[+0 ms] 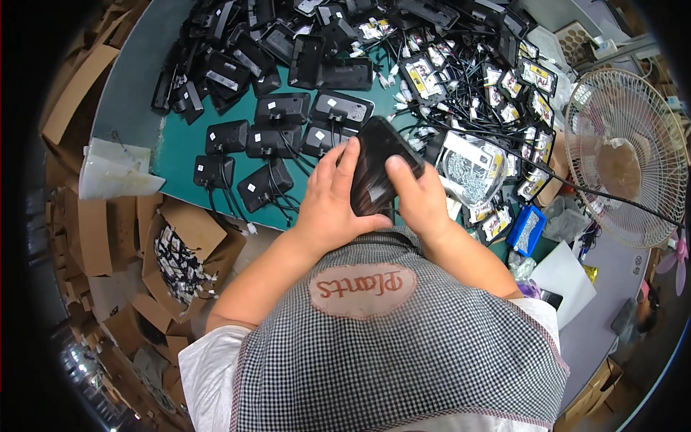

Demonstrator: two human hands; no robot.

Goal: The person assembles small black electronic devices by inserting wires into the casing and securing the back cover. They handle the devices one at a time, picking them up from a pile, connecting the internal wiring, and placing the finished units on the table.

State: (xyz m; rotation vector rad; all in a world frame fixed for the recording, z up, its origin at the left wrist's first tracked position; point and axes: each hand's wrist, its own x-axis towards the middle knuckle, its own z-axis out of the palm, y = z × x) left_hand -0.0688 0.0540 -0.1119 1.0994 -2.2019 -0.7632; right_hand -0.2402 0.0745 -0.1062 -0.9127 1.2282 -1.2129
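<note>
A glossy black rectangular plastic housing (376,162) is held between my hands, just above the front edge of the green work table (183,147). My left hand (327,189) grips its left side, with the thumb at the lower end. On the other side my right hand (423,194) is closed, its thumb pressing near the edge. The underside of the housing is hidden. Close to my left hand lie several finished-looking black housings (273,140) with cables attached. To the right of my right hand, a round see-through tub (471,173) contains many small screws.
Black housing shells (230,72) are piled at the far left. Wired parts with white and yellow labels (425,78) crowd the far right. A blue tray (527,230) and a wire-caged fan (626,158) stand rightward. Lower left, a cardboard box (198,227) contains cabled connectors.
</note>
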